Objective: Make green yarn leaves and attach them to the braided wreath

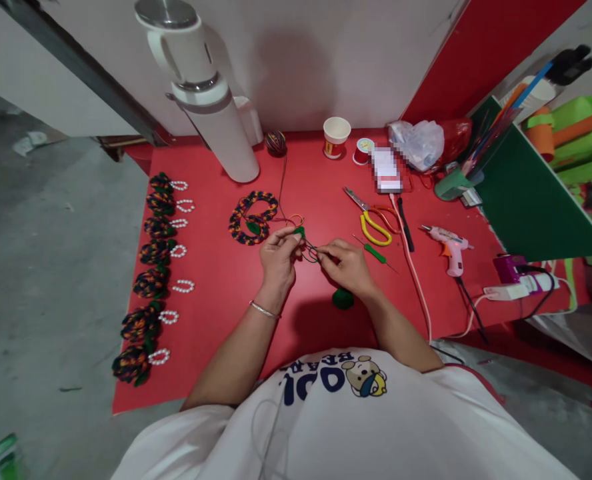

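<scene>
My left hand (279, 259), with a bangle at its wrist, pinches a small green knitted or crocheted piece (300, 232) above the table. Close to its right, my right hand (347, 265) is closed on a dark green strand of yarn (312, 252) that loops between the hands. Whether a thin tool is also in its fingers, I cannot make out. A green yarn ball (343, 299) lies below my right hand. Left of my hands rests a braided multicoloured cord (235, 227) with a green leaf shape. A green-handled crochet hook (375, 253) lies to the right.
Yellow-and-orange-handled scissors (375, 228), a phone (387, 170) with its cable and a pink glue gun (453, 250) lie on the right. Behind stand a tall flask (226, 133), paper cup (336, 138) and multicoloured yarn ball (276, 143). Several knitted bundles (151, 285) with bead loops line the left edge.
</scene>
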### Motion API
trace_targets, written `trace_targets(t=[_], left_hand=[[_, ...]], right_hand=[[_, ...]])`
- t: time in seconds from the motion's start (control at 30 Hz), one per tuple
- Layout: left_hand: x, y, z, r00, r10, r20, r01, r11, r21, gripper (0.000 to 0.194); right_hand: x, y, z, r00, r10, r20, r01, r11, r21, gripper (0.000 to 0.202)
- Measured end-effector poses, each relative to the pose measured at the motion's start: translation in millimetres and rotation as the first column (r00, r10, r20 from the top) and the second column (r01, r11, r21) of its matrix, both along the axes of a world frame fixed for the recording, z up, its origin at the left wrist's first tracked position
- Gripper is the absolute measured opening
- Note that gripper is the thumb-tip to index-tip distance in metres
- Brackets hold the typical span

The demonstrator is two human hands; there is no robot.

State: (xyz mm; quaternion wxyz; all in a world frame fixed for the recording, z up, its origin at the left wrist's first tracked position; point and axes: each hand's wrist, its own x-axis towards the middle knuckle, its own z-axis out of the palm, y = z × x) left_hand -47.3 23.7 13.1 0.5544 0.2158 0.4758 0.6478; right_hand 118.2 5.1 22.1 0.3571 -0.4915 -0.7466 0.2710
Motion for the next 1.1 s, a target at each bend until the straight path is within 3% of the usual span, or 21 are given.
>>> trace_targets(t=[0.6, 1.1], left_hand=[[4.4, -1.4, -2.4, 0.999, -0.001, -0.038, 0.002, 1.000, 0.030, 0.035], [-2.9, -1.0, 11.4, 0.994, -0.075, 0.084, 0.081, 0.994, -0.074, 0.032]], right_hand=[[1.7, 1.0, 0.8, 1.000, 0.002, -0.012, -0.002, 1.000, -0.009, 0.020], [2.4, 0.8, 0.3, 0.999, 0.028, 0.017, -0.029, 0.999, 0.045, 0.021]])
